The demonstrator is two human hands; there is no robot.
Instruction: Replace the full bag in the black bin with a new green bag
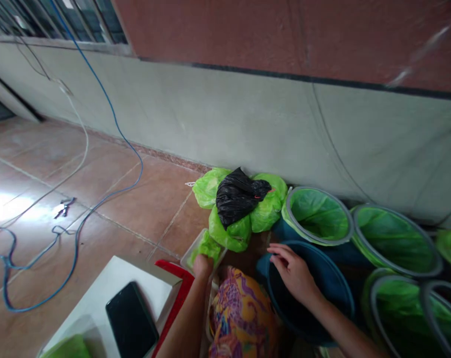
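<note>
My left hand (202,265) is closed on a crumpled green plastic bag (207,247) that lies in a clear plastic container (193,247) on the floor. My right hand (293,269) rests with fingers spread on the rim of an unlined blue bucket (333,283). Just beyond lies a heap of filled green bags (264,209) with a black bag (236,198) on top.
Several blue buckets lined with green bags (317,215) stand against the grey wall at right. A black phone (131,322) lies on a white board (99,293) at lower left, beside a red edge (177,298). A blue cable (76,233) and a white cable (84,139) trail over the tiled floor.
</note>
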